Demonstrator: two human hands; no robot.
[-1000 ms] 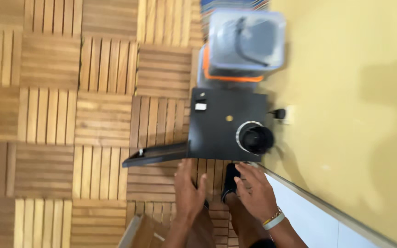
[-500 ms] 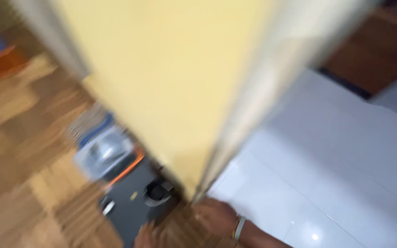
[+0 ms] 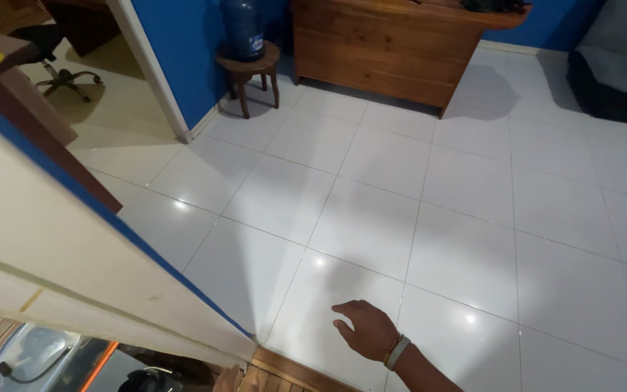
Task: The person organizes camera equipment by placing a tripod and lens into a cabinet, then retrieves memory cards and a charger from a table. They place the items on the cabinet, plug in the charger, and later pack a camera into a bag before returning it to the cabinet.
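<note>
We have swung our view off the wooden deck: the clear plastic lidded box point(image 3: 34, 356) and black metal case point(image 3: 146, 379) now sit at the bottom-left edge, behind the cream wall end point(image 3: 74, 290). Our left hand point(image 3: 228, 380) barely shows; its fingers cannot be told. Our right hand point(image 3: 366, 331) has moved out over the glossy white tiled floor point(image 3: 473, 203), fingers loosely spread, holding nothing.

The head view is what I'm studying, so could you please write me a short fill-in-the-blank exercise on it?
1. The right hand hovers with spread fingers over the white ____ floor.
2. The blue water bottle stands on a small wooden ____.
3. On the right wrist sits a ____.

Missing words: tiled; stool; bracelet
</note>
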